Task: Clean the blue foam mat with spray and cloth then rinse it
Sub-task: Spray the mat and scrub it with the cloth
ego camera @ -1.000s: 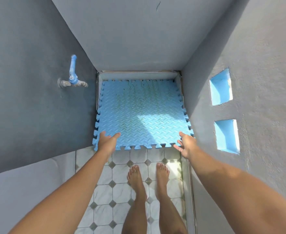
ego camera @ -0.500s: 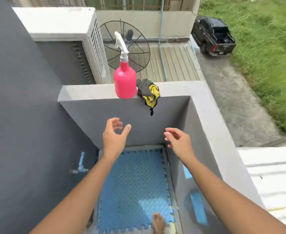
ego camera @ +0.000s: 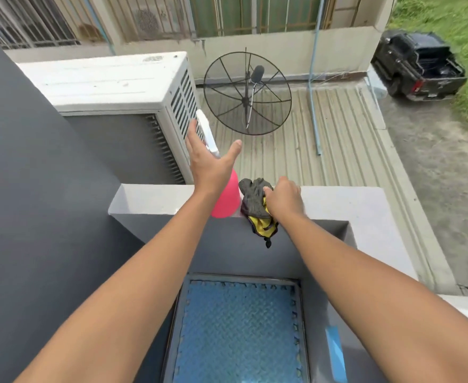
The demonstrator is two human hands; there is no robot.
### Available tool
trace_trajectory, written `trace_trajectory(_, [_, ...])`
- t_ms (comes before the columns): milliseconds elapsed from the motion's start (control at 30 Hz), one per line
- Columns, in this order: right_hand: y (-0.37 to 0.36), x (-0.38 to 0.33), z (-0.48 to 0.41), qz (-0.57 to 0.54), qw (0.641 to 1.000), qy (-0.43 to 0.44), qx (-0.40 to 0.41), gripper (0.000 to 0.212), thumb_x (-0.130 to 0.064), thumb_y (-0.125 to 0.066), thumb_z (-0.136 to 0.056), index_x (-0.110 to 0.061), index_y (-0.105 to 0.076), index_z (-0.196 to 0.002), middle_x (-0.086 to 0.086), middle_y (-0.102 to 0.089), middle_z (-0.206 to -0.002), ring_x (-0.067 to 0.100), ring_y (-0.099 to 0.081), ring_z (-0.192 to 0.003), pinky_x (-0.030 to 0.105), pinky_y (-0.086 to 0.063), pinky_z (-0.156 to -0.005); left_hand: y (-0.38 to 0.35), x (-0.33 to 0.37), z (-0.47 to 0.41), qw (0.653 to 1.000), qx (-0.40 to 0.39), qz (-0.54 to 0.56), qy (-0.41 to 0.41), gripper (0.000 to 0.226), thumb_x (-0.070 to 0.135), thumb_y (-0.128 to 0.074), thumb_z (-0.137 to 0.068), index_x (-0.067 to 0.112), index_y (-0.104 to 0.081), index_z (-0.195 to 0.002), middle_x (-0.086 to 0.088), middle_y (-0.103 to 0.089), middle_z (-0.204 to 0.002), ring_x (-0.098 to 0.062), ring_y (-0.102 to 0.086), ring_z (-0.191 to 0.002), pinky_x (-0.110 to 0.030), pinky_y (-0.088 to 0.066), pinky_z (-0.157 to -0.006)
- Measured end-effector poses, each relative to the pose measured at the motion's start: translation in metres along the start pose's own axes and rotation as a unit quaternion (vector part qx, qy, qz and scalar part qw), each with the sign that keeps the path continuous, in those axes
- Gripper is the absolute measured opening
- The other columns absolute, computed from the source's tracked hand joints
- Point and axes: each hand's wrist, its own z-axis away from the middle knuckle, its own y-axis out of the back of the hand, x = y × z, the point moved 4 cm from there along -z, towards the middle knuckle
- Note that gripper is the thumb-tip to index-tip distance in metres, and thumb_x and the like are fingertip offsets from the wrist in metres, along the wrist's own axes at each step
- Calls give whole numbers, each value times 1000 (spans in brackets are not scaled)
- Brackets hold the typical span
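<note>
The left grip [ego camera: 210, 161] is wide open, fingers straight and thumb spread. It is raised at the neck of the pink spray bottle [ego camera: 226, 201], below the white trigger head. Whether the palm touches the bottle cannot be told. The bottle stands upright on the grey ledge [ego camera: 150, 200], near its inner edge.

The right grip [ego camera: 283, 199] has its fingers curled down onto the grey and yellow cloth [ego camera: 254, 201] and grips it. The cloth lies just beside the bottle, and its yellow part hangs over the ledge's inner edge.

The blue foam mat [ego camera: 238, 333] lies flat on the floor far below, at the foot of the grey wall under the ledge, between both forearms.

Beyond the ledge stands a white air-conditioner unit [ego camera: 111, 81]. The small mark on its top is too blurred to read. To its right is a black mesh satellite dish [ego camera: 248, 92] over a ribbed roof. A black pickup truck [ego camera: 417, 70] is parked at the far right, its plate too small to read.
</note>
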Motion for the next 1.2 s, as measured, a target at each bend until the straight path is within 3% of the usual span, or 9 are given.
trace_trajectory(100, [-10, -2, -1, 85, 996, 5, -28, 44, -41, -56, -98, -6, -56, -125, 14, -52, -133, 33, -43, -129, 48, -42, -99, -7, -9, -10, 1000, 12, 27, 4, 83, 43, -72, -89, 20, -31, -158, -6, -42, -158, -23, -61, -127, -24, -53, -102])
trace_trajectory(167, [-14, -7, 4, 112, 992, 35, -38, 37, -35, -56, -97, -8, -56, -121, 12, -51, -130, 32, -42, -127, 48, -41, -96, -5, -10, -12, 999, 18, 51, -7, 64, 40, -65, -95, 17, -43, -150, -13, -55, -140, -28, -73, -101, -28, -63, -76])
trace_trajectory(233, [-17, -10, 9, 131, 988, 42, -68, 31, -33, -61, -91, -10, -57, -112, 10, -52, -122, 32, -43, -122, 47, -42, -93, 1, -1, -6, 999, 29, 34, -27, 41, 33, -60, -100, 6, -57, -131, -14, -64, -107, -17, -72, -70, -20, -56, -51])
trace_trajectory(333, [-14, -12, 22, 78, 988, 22, -129, 21, -19, -68, -78, -16, -47, -74, 2, -51, -81, 31, -48, -89, 34, -43, -68, 13, 12, 14, 999, 21, 26, -36, 27, 29, -57, -104, 5, -65, -114, -9, -58, -78, -8, -58, -46, -16, -46, -44])
trace_trajectory(500, [-8, 0, 78, -122, 981, 30, -146, 31, -6, -65, -89, -16, -47, -67, -3, -49, -62, 16, -45, -56, 23, -42, -48, 56, 0, 56, 997, -14, 68, -19, 22, 35, -58, -103, 18, -69, -112, -3, -70, -91, -32, -61, -54, -39, -53, -53])
trace_trajectory(667, [-27, 29, 148, -231, 968, 6, -102, 20, -4, -69, -89, -21, -59, -90, -4, -64, -89, 10, -59, -80, 19, -47, -73, 116, -39, 110, 998, -50, 46, 13, 21, 29, -57, -104, 14, -69, -112, -7, -70, -84, -20, -57, -41, -31, -52, -52])
trace_trajectory(833, [-41, 33, 225, -352, 933, -38, -62, 33, 8, -64, -88, -14, -65, -112, -9, -66, -86, -1, -62, -72, 10, -49, -66, 159, -101, 180, 991, -129, 13, 37, 17, 29, -62, -101, 15, -71, -103, -19, -61, -70, -35, -53, -49, -47, -52, -54])
trace_trajectory(1100, [-144, 89, 327, -346, 933, -90, -45, 35, 10, -62, -87, -15, -66, -110, -6, -58, -87, -5, -54, -61, 16, -45, -61, 204, -233, 296, 974, -202, -46, 97, 26, 41, -68, -91, 20, -72, -106, 9, -59, -63, -17, -54, -55, -34, -50, -59])
trace_trajectory(1200, [-191, 137, 355, -346, 925, -147, -47, 33, 9, -60, -89, -13, -65, -114, -1, -63, -93, 1, -60, -63, 23, -48, -60, 215, -299, 344, 963, -225, -78, 122, 21, 34, -73, -91, 16, -74, -103, -2, -69, -73, -17, -57, -62, -36, -48, -65])
